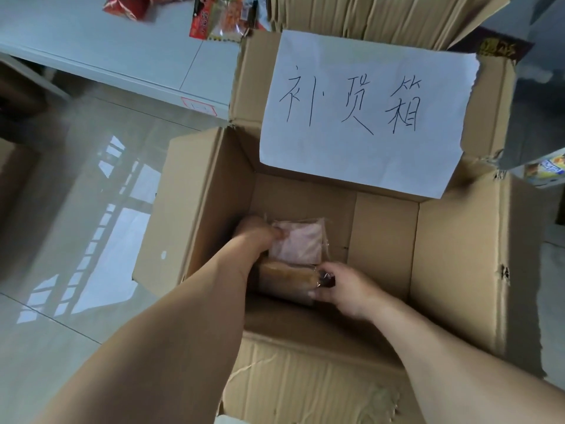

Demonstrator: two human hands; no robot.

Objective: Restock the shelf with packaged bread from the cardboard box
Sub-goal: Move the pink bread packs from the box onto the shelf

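Observation:
An open cardboard box [458, 270] stands on the floor below me, with a handwritten white paper sheet [360, 117] taped to its far flap. Deep inside at the left lie two clear-wrapped bread packs. My left hand [260, 237] grips the left edge of the pale pinkish pack [299, 243]. Just in front of it lies a golden-brown loaf pack [284, 278], and my right hand [339, 289] pinches its right end. Both forearms reach down into the box.
A white shelf surface [91, 47] runs across the upper left with red snack packets [214, 22] on it. Flattened cardboard [382, 16] stacks behind the box. Glossy floor tiles [76, 224] lie to the left. Another packaged item [547, 169] shows at the right edge.

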